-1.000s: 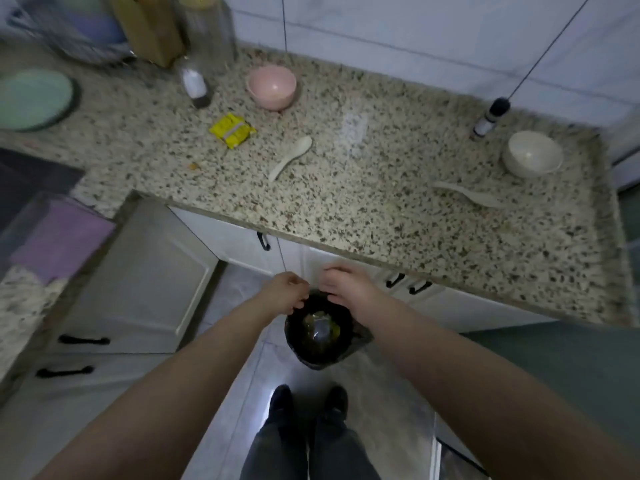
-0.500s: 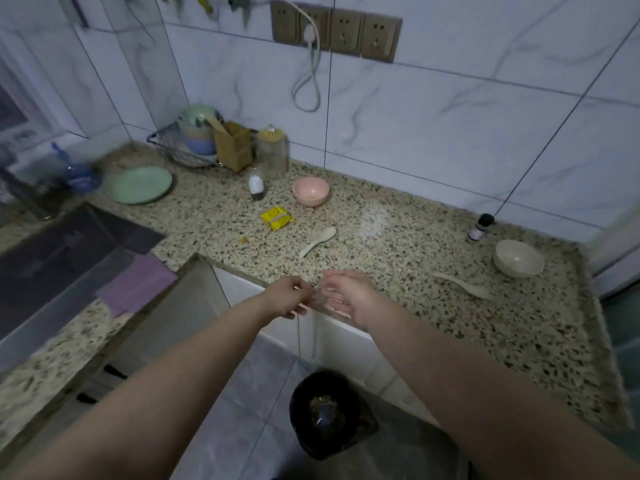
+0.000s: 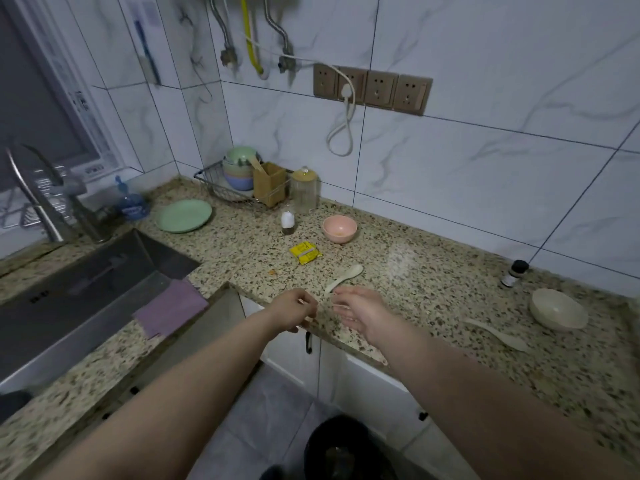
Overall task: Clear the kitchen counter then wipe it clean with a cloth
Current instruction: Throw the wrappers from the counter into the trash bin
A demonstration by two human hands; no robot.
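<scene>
I hold my left hand point(image 3: 294, 313), fingers loosely curled and empty, beside my right hand point(image 3: 360, 311), fingers relaxed apart, over the bench point(image 3: 433, 289) front edge; purple cloth point(image 3: 171, 306) lies by the sink point(image 3: 86, 271)

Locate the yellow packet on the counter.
In the head view the yellow packet lies flat on the granite counter, left of centre, between the pink bowl behind it and the nearer spoon.

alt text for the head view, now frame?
Two bare hands, left hand and right hand, reach over the front edge of a speckled granite counter, holding nothing. On it lie a yellow packet, pink bowl, two pale spoons and a cream bowl; a purple cloth lies by the sink.
</scene>
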